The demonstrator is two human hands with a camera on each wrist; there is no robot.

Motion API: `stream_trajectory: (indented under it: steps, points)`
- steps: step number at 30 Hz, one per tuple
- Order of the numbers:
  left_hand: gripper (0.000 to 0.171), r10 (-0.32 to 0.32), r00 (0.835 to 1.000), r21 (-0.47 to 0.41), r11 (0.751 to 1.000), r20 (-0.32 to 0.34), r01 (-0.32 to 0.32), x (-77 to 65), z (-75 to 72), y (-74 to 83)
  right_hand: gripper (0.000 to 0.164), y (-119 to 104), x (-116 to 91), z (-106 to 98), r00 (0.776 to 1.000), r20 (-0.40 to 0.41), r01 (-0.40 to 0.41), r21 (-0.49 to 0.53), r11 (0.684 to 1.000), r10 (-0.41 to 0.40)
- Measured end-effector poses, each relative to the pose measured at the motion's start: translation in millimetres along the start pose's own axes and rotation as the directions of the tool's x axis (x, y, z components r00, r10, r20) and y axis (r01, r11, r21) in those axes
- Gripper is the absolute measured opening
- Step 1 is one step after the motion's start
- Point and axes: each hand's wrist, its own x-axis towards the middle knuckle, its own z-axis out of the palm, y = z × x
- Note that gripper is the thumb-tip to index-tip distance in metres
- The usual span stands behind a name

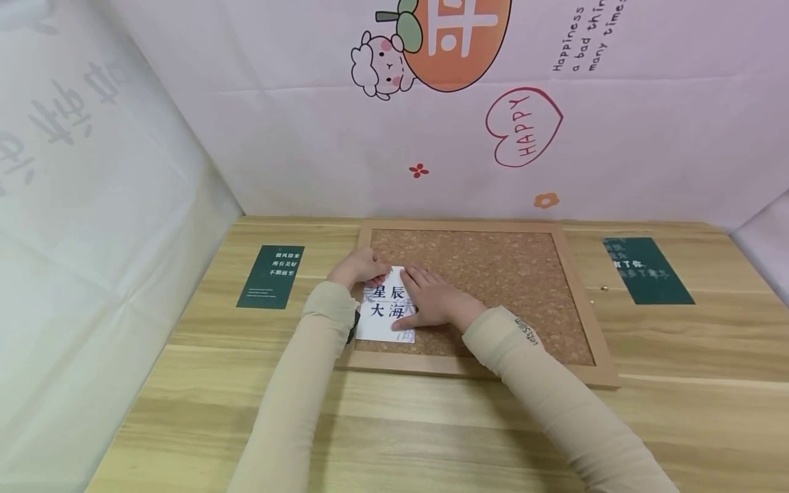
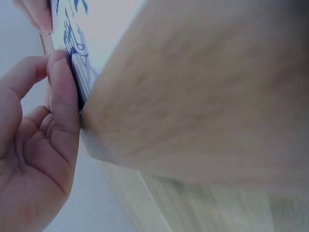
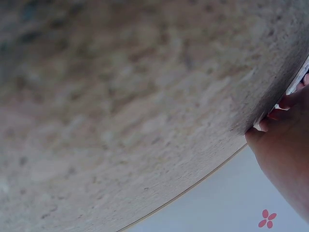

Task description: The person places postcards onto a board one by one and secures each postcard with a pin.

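A white card point(image 1: 383, 322) with dark blue characters lies on the left part of a wood-framed cork board point(image 1: 511, 294). My left hand point(image 1: 359, 267) is at the card's upper left corner. In the left wrist view, thumb and forefinger of that left hand point(image 2: 41, 130) meet in a pinch at the card's edge point(image 2: 99, 34); what sits between the fingertips is hidden. My right hand point(image 1: 437, 298) is spread over the card's right side, fingers stretched out and pressing it to the cork. Only part of the right hand point(image 3: 285, 150) shows in the right wrist view.
On the wooden table point(image 1: 419, 431), a green card point(image 1: 271, 277) lies left of the board and another green card point(image 1: 653, 274) lies to its right. A small brass-coloured pin-like piece point(image 1: 605, 288) is beside the frame. A printed white cloth point(image 1: 308, 150) hangs behind.
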Motion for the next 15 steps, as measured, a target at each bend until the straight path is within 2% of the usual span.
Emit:
stream_trajectory:
  steps: [15]
  points:
    - [0.024, 0.0, 1.0, -0.015, 1.0, 0.007, 0.0, 1.0, -0.3, -1.7, 0.108, -0.5, -2.8, -1.5, 1.0, -0.016, 0.016, 0.003, 1.0, -0.016]
